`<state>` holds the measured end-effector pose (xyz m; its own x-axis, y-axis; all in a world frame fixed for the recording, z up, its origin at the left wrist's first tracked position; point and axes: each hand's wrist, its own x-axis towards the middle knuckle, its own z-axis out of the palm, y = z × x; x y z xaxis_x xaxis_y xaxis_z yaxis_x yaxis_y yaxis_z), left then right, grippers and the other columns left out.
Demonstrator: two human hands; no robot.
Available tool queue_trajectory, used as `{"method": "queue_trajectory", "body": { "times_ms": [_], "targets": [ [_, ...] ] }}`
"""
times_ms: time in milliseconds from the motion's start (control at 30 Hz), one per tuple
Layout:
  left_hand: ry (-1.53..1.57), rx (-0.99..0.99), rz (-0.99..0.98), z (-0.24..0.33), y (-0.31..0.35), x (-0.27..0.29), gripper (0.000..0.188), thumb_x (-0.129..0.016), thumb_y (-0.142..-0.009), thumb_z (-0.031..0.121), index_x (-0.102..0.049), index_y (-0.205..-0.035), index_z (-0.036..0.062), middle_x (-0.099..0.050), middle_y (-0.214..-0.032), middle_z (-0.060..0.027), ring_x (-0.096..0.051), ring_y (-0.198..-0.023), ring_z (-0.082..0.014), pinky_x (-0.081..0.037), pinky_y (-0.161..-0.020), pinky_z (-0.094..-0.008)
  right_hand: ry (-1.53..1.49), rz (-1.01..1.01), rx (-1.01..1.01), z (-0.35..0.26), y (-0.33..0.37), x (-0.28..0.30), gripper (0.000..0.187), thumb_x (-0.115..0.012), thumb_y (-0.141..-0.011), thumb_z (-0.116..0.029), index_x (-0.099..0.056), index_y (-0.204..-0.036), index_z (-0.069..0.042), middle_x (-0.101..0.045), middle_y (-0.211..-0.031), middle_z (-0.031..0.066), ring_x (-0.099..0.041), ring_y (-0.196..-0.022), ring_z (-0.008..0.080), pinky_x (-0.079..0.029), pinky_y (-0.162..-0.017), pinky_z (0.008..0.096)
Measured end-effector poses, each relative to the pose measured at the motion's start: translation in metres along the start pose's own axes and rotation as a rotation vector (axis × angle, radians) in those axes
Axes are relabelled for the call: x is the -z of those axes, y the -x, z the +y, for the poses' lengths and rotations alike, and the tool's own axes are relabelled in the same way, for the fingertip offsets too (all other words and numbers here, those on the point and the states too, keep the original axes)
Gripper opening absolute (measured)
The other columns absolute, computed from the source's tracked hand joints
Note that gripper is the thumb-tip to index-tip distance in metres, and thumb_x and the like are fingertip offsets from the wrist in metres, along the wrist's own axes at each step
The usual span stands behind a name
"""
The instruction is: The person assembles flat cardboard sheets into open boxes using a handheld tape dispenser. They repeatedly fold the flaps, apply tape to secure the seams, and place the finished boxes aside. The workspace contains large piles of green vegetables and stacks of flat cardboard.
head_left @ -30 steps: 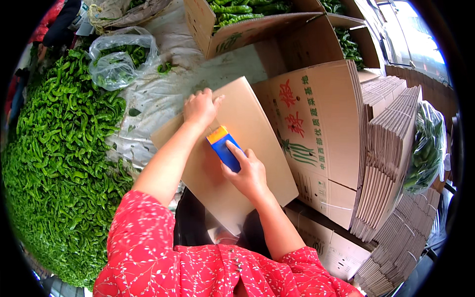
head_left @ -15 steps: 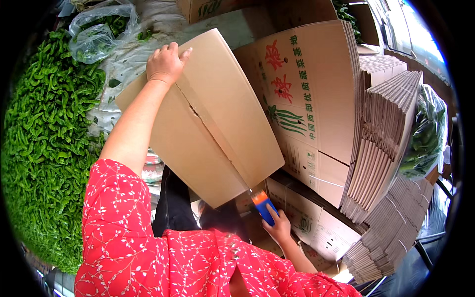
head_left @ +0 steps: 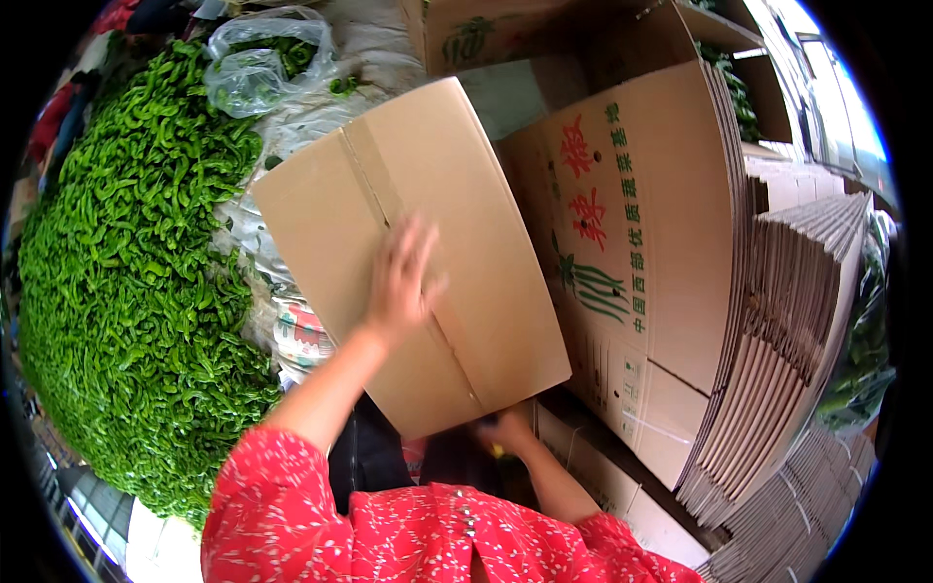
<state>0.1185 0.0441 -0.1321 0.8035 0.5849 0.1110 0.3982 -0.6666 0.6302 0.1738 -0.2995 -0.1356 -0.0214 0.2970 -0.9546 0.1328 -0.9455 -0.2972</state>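
A plain brown cardboard box (head_left: 486, 233) stands tilted in front of me. A strip of tape (head_left: 364, 160) runs along the seam between its flaps. My left hand (head_left: 400, 282) lies over the middle of that seam, fingers stretched out and a little blurred by motion. At the box's near lower edge is my right hand (head_left: 513, 429), closed around a blue tape dispenser (head_left: 488, 424). Most of the dispenser is hidden by the box edge and smeared, with a dab of yellow showing below it.
A big heap of green peppers (head_left: 136, 291) fills the left side. Beyond it lies a clear plastic bag (head_left: 267, 68) with peppers. Printed flat cartons (head_left: 661, 243) lean to the right, with stacks of folded cardboard (head_left: 777, 311) behind. An open carton (head_left: 603, 39) stands at the back.
My left hand has come down from the box's far edge to the middle of the seam. The right hand with the tape dispenser has moved slightly left, under the near edge.
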Motion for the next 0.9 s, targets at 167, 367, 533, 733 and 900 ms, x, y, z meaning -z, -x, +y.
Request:
{"method": "queue_trajectory", "body": {
  "times_ms": [167, 367, 533, 733, 900],
  "targets": [
    [0.797, 0.866, -0.212, 0.099, 0.147, 0.044, 0.030, -0.060, -0.093, 0.022, -0.056, -0.113, -0.0006, -0.061, -0.105, -0.0079, -0.056, -0.107, -0.0211, -0.044, -0.093, -0.0335, 0.006, -0.196, 0.399, -0.086, 0.146, 0.097, 0.079, -0.079, -0.070, -0.028, -0.044, -0.137, -0.005, -0.057, -0.125, 0.0192, -0.058, -0.112, 0.0311, -0.045, -0.095, 0.0373],
    [1.922, 1.236, 0.102, 0.140, 0.160, 0.083, 0.021, -0.060, -0.093, 0.014, -0.063, -0.109, 0.0007, -0.064, -0.102, -0.0075, -0.061, -0.098, -0.0165, -0.047, -0.089, -0.0313, 0.328, -0.337, 0.792, -0.192, 0.119, 0.154, 0.076, -0.081, -0.068, -0.024, -0.048, -0.134, -0.005, -0.058, -0.123, 0.0165, -0.057, -0.111, 0.0330, -0.045, -0.094, 0.0398],
    [1.389, 1.072, 0.136, 0.117, 0.130, 0.106, 0.010, -0.061, -0.091, 0.010, -0.067, -0.092, 0.0019, -0.064, -0.084, -0.0005, -0.059, -0.080, -0.0074, -0.046, -0.074, -0.0236, 0.605, -0.326, 0.930, -0.258, 0.108, 0.175, 0.079, -0.080, -0.068, -0.019, -0.044, -0.138, -0.012, -0.057, -0.091, 0.0138, -0.058, -0.086, 0.0330, -0.049, -0.078, 0.0413],
    [0.933, 1.161, 0.466, 0.004, 0.145, 0.131, 0.016, -0.062, -0.092, 0.018, -0.068, -0.090, 0.0033, -0.068, -0.085, -0.0032, -0.060, -0.078, -0.0104, -0.047, -0.075, -0.0269, 1.123, 0.291, 0.521, -0.274, 0.139, 0.306, 0.079, -0.081, -0.059, -0.014, -0.052, -0.133, -0.017, -0.059, -0.110, 0.0122, -0.057, -0.103, 0.0313, -0.048, -0.093, 0.0403],
    [0.849, 1.302, 0.400, -0.106, 0.182, 0.066, 0.017, -0.060, -0.092, 0.016, -0.067, -0.095, 0.0009, -0.067, -0.083, -0.0044, -0.058, -0.067, -0.0092, -0.045, -0.057, -0.0231, 1.393, 0.512, 0.160, -0.283, 0.126, 0.349, 0.072, -0.074, -0.066, -0.016, -0.052, -0.134, -0.018, -0.059, -0.104, 0.0108, -0.058, -0.099, 0.0281, -0.049, -0.085, 0.0397]
  ]
}}
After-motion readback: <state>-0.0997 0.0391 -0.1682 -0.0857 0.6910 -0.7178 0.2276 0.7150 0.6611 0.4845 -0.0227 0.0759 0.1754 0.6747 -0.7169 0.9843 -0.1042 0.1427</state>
